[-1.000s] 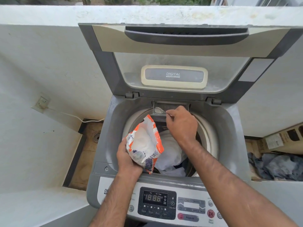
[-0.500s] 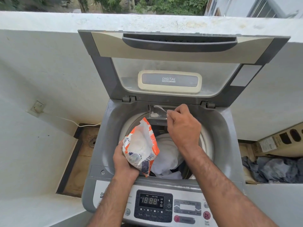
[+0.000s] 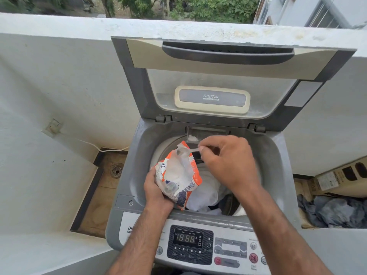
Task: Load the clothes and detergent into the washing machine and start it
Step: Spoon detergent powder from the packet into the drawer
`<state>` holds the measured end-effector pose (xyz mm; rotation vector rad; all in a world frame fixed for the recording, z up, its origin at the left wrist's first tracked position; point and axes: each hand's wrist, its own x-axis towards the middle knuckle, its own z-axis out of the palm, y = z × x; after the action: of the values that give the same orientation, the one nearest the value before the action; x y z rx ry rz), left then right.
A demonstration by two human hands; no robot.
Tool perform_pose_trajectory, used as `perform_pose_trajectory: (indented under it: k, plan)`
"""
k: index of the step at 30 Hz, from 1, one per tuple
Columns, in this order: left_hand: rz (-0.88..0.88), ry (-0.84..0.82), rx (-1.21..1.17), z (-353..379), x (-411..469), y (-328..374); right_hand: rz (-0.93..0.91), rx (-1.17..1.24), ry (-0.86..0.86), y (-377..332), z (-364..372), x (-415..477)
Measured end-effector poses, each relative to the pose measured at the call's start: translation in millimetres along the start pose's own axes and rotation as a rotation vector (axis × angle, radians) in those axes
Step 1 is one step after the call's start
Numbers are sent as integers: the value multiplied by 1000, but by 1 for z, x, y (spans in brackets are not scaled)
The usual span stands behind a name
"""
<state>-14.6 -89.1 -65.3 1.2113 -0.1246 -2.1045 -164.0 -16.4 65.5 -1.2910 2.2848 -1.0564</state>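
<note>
A grey top-loading washing machine (image 3: 137, 155) stands with its lid (image 3: 218, 62) raised. White and dark clothes (image 3: 206, 193) lie in the drum. My left hand (image 3: 156, 193) grips an open orange-and-white detergent bag (image 3: 176, 175) over the drum. My right hand (image 3: 226, 161) pinches a small clear plastic spoon (image 3: 185, 150), its bowl at the bag's mouth. The detergent drawer (image 3: 200, 135) at the back rim is open, with white powder in its left corner.
The control panel (image 3: 190, 244) at the front shows a lit display, with a red start button (image 3: 253, 258) at the right. Grey clothes (image 3: 333, 211) and a cardboard box (image 3: 341, 179) sit to the right. A floor drain (image 3: 116, 171) lies to the left.
My right hand has drawn the spoon back from the detergent drawer to the mouth of the bag. The bag has stayed over the drum in my left hand.
</note>
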Motion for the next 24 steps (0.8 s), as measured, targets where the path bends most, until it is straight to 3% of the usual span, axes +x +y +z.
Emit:
perform_pose_trajectory:
  k: [5, 12, 19, 24]
  plan:
    - [24, -5, -25, -3, 1, 0, -30, -329, -110, -14, 26, -13]
    - [1, -11, 3, -8, 1, 0, 22, -418, -155, -12, 47, -24]
    - [-6, -24, -4, -13, 11, -2, 159, -305, -172, -6, 55, -21]
    - [10, -26, -17, -14, 15, -3, 289, -90, -105, 2, 46, -21]
